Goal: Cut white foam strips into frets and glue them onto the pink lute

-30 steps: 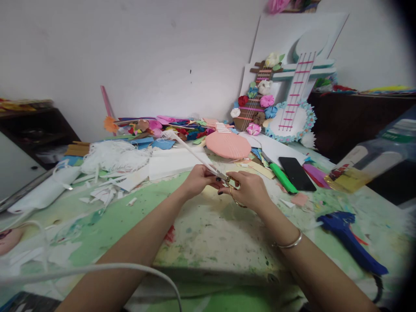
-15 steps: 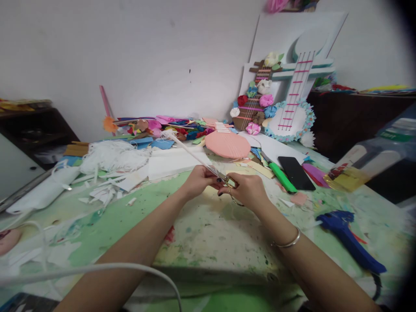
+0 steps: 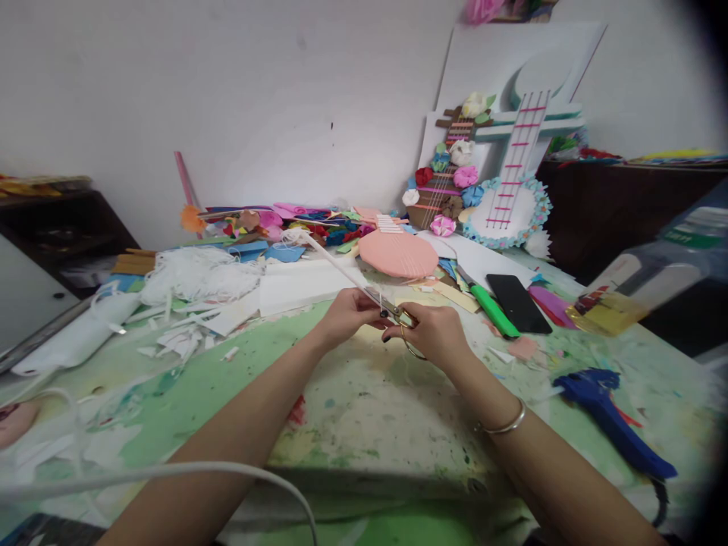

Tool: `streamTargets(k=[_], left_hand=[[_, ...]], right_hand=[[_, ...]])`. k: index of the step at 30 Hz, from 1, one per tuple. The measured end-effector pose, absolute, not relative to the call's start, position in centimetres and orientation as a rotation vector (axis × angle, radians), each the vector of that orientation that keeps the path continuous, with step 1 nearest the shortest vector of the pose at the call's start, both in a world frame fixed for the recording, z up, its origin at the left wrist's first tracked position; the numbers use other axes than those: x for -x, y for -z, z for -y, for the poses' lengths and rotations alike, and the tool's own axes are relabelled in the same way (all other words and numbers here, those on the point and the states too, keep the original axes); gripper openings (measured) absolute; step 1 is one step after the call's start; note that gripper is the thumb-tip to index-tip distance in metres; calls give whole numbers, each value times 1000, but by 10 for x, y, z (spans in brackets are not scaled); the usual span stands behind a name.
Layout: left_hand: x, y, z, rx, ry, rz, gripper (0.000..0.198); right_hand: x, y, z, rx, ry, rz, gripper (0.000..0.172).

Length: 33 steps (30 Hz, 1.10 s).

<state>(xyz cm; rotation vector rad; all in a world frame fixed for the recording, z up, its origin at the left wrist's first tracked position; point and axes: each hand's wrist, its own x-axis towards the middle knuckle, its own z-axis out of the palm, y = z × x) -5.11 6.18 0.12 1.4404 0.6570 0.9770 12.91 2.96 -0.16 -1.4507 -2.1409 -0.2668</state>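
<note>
Over the middle of the table, my right hand (image 3: pixel 440 334) is closed round the gold handles of a pair of scissors (image 3: pixel 407 318). Their blades point up and left, towards the fingers of my left hand (image 3: pixel 346 317). That hand pinches a white bundle of thin string (image 3: pixel 335 264), which stretches away to a loose tuft at the back. Where blades and string meet, the fingers partly hide them, so I cannot tell whether the blades are closed. Just beyond my hands lies a flat pink, round-bodied paper instrument (image 3: pixel 398 254) with white strings.
On the right are a green-handled cutter (image 3: pixel 494 311), a black phone (image 3: pixel 519 303), a blue glue gun (image 3: pixel 614 421) and a plastic bottle (image 3: pixel 637 284). Tangled white string (image 3: pixel 199 273) and paper scraps lie left. A white cable (image 3: pixel 227 468) crosses my left forearm. Decorated instruments (image 3: pixel 515 193) lean against the wall.
The scissor blades have shifted slightly and show more plainly alongside the white string at my left fingertips. Both hands stay in nearly the same place.
</note>
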Motion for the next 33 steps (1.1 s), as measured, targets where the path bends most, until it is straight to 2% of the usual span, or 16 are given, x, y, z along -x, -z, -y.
streamTargets(k=[5,27,33], left_hand=[[60,-8,-61,-1389,-1158,-639,44],[59,-1,-65,-1418,-1077,-731,30],[59,0,-65,-1417,-1085,-746,33]], right_hand=[[-129,-2,-29,1497,241,2121,56],[-131,2,-29,1411,328,2101,56],[-131,2,-30,1403,384,2080,57]])
